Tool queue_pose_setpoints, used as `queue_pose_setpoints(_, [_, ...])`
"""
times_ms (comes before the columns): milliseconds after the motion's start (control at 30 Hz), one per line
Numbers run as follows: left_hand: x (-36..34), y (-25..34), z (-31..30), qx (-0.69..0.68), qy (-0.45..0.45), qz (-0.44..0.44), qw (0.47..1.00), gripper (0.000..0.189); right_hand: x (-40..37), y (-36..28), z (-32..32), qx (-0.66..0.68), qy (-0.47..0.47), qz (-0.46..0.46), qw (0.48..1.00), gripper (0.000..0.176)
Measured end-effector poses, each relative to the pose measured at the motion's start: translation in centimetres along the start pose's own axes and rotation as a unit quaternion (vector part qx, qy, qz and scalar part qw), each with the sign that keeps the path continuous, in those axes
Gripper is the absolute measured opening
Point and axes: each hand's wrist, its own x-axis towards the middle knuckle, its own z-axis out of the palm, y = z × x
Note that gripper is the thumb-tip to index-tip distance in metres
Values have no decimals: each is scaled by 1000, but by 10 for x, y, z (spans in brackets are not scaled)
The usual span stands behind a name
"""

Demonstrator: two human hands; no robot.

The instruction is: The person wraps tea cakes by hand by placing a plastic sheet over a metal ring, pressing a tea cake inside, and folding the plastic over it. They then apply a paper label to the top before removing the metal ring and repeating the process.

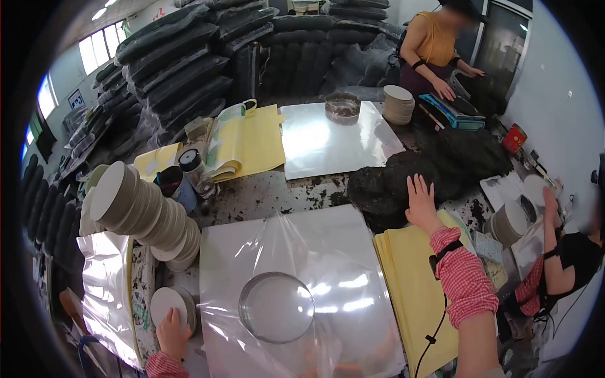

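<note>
My left hand [172, 335] lies with its fingers on the top of a short stack of pale round discs [169, 303] at the lower left. My right hand [420, 200] is stretched out, fingers spread, on a heap of dark, clumpy, fibrous material [394, 176]. Between the hands, a metal ring [310, 301] stands on a stack of clear plastic sheets [236, 252]. Beneath my right forearm are folded yellow sheets [400, 264]. A taller, leaning column of pale discs [148, 205] rises beyond my left hand.
Across the table, a second metal ring [343, 113] sits on a shiny sheet [321, 148], near another disc stack [397, 104]. A jar [192, 165] stands left of centre. One co-worker [432, 41] is by a blue scale [457, 116]; another person [573, 264] works at right.
</note>
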Motion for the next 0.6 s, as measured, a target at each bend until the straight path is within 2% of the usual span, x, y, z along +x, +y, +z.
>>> queue_pose_setpoints(67, [18, 14, -41, -118, 12, 13, 993, 33, 8, 7, 14, -47, 4, -13, 999, 66])
queue_pose_setpoints(133, [20, 84, -95, -189, 164, 119, 961, 28, 17, 23, 25, 13, 16, -3, 1000, 65])
queue_pose_setpoints(167, [16, 107, -99, -198, 180, 217, 939, 36, 21, 24, 30, 66, 30, 4, 997, 64])
queue_pose_setpoints(200, [19, 133, -96, -267, 203, 319, 886, 38, 23, 25, 30, 86, 96, 16, 992, 63])
queue_pose_setpoints(267, [22, 170, -73, -221, 148, 428, 864, 30, 26, 20, 15, 127, 221, 38, 966, 62])
queue_pose_setpoints(300, [18, 171, -54, -219, 149, 421, 868, 30, 20, 13, -7, 145, 253, 33, 956, 63])
queue_pose_setpoints(367, [6, 173, -24, -284, -15, 365, 886, 36, 0, -12, -45, 235, 316, 7, 919, 58])
queue_pose_setpoints(400, [15, 175, -32, -284, -21, 364, 887, 36, -11, -26, -58, 237, 311, 8, 920, 58])
queue_pose_setpoints(467, [44, 191, -58, -205, -51, 408, 888, 56, -32, -56, -79, 477, 257, 51, 839, 49])
queue_pose_setpoints(500, [54, 199, -52, -208, -55, 406, 888, 56, -39, -72, -84, 477, 252, 51, 841, 49])
queue_pose_setpoints(533, [66, 207, -36, -148, -66, 409, 898, 65, -45, -89, -88, 652, 186, 122, 725, 47])
queue_pose_setpoints(567, [74, 211, -20, -88, -75, 410, 905, 74, -51, -103, -91, 791, 111, 186, 572, 45])
queue_pose_setpoints(600, [74, 212, -7, -91, -75, 406, 906, 74, -58, -113, -94, 834, 68, 178, 518, 46])
